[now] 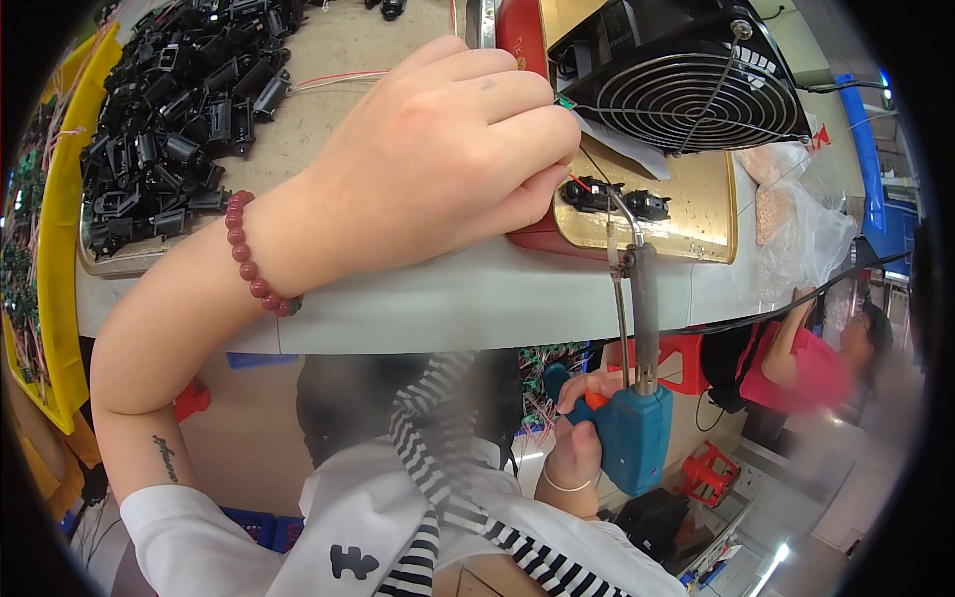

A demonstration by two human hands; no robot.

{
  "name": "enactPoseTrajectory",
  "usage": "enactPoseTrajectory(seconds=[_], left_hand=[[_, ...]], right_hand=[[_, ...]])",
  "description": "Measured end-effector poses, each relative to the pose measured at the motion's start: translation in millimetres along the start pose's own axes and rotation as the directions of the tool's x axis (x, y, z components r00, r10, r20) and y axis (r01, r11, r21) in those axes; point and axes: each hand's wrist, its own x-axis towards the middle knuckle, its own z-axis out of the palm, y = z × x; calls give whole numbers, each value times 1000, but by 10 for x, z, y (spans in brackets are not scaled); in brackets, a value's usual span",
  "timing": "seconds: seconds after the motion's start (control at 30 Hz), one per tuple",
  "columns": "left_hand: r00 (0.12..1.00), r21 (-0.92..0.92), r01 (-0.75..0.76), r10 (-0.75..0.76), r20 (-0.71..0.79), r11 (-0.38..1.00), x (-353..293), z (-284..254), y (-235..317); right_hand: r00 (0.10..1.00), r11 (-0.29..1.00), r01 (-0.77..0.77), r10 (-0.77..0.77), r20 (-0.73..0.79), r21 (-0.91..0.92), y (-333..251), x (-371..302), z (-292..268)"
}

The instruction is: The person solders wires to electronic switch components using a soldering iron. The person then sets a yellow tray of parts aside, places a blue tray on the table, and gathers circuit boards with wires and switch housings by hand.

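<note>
My left hand (448, 149) is bent with its fingers closed in a pinch over the gold-topped red stand (706, 227). Thin wires (343, 78) run to it from the left, and a tiny green piece (565, 102) shows at its fingers. What lies between the fingertips is mostly hidden. My right hand (577, 453) grips the blue handle of a soldering gun (637, 438) from below the table edge. The gun's bent metal tip reaches up to a small black plastic part (589, 193) with a red wire at it. A second black part (649, 206) sits just right of that.
Many black plastic parts (179, 119) lie heaped on a tray at the left, beside a yellow bin (75, 289). A black fan (696, 95) with a wire guard stands behind the stand. Plastic bags (801, 234) lie right. Beyond are a person in pink (796, 368) and a red stool (710, 472).
</note>
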Motion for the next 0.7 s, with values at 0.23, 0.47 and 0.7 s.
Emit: enactPoseTrajectory(seconds=[0.23,0.47,0.7], left_hand=[[1000,-6,1,-1,-16,1000,10,-11,10],[1000,-1,2,-2,-8,1000,4,1,8],[1000,-1,-3,3,1,1000,-16,1,-9]], right_hand=[[1000,999,0,0,3,35,5,16,6],[1000,992,-28,28,-4,124,-29,32,42],[999,989,-30,35,-28,148,-86,72,80]])
